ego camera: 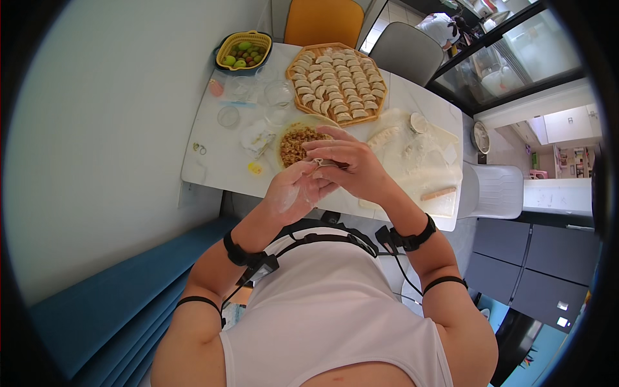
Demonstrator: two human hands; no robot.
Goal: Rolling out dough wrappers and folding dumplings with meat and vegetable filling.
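Note:
My left hand (294,193), dusted with flour, is palm up and holds a partly folded dumpling (325,163). My right hand (359,162) pinches the wrapper's edge from above, its fingers hiding much of it. Just beyond both hands is a pale bowl (316,117) of brown minced filling (296,145). Farther back, an octagonal wooden tray (373,117) carries rows of shaped dumplings (338,80). To the right, a floury mat (411,186) bears a dough roll (383,138), a small cup (418,123) and a short rolling pin (438,194).
A yellow basket (237,38) of fruit stands at the far left table corner. Clear containers (279,93) and a crumpled white bag (256,139) lie left of the bowl. Chairs (324,22) stand around the table. Another person (437,29) bends over in the room behind.

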